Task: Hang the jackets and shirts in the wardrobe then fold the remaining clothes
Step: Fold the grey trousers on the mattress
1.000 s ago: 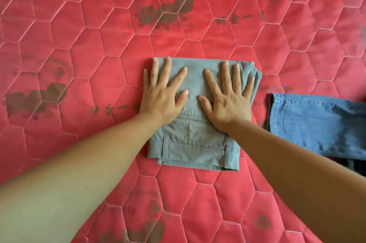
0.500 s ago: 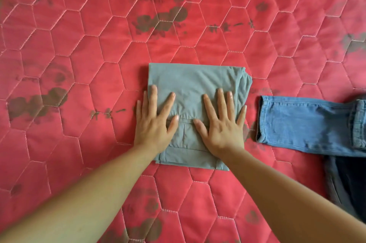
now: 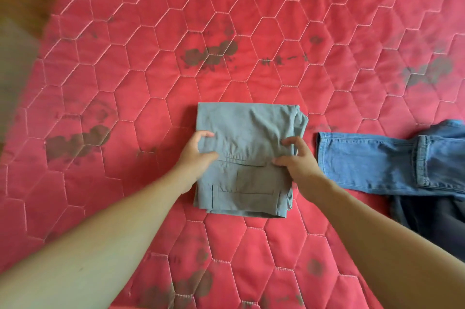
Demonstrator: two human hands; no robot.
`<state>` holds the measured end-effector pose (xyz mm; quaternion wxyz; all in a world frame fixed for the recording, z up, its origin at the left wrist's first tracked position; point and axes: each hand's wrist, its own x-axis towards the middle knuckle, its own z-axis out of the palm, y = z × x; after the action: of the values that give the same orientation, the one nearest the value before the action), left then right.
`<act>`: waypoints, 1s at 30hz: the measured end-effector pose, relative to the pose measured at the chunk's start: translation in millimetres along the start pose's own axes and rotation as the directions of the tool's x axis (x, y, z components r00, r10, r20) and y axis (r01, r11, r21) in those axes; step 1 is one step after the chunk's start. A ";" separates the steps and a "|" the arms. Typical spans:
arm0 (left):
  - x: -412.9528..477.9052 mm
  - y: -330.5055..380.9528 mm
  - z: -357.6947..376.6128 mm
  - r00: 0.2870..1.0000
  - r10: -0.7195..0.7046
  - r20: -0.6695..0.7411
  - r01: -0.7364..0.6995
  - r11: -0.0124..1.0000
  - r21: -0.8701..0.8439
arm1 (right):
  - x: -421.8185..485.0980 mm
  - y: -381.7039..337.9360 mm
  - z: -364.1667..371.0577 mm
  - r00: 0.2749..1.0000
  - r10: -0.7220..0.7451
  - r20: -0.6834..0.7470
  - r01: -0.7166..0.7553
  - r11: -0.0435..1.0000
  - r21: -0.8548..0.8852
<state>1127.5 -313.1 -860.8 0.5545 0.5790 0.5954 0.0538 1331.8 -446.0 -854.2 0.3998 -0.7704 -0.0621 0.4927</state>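
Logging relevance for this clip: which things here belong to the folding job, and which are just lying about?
In the job: grey trousers, gripped at the sides by left hand and right hand; blue jeans and dark garment, probably next.
Lying about: red quilted bedcover, the work surface.

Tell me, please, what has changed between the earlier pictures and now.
The left hand and right hand, earlier pressing flat on the folded grey trousers, moved to their side edges and grip them. The trousers remain folded on the red quilt, blue jeans beside them.

Grey trousers point(image 3: 247, 137), red hexagon-quilted mattress point(image 3: 151, 82)
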 end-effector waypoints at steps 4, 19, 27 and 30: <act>-15.7 28.9 -22.7 0.992 0.004 0.123 -0.018 0.993 0.114 | -23.0 -38.9 -7.4 0.993 -0.037 0.108 0.059 0.975 -0.212; -168.9 318.4 -204.6 0.961 0.154 0.229 -0.233 0.898 0.373 | -226.9 -351.2 -54.2 0.896 -0.312 0.316 0.442 0.704 -0.557; -329.4 470.0 -286.5 0.945 0.316 0.089 -0.323 0.850 0.416 | -400.6 -505.6 -101.9 0.854 -0.299 0.426 0.507 0.665 -0.548; -394.2 503.4 -312.1 0.942 0.332 0.043 -0.320 0.854 0.410 | -465.2 -542.4 -112.2 0.805 -0.336 0.489 0.580 0.618 -0.530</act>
<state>1106.6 -264.9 -151.2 0.3942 0.7741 0.4945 0.0291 1348.5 -371.1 -134.9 0.1991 -0.7189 -0.4972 0.4430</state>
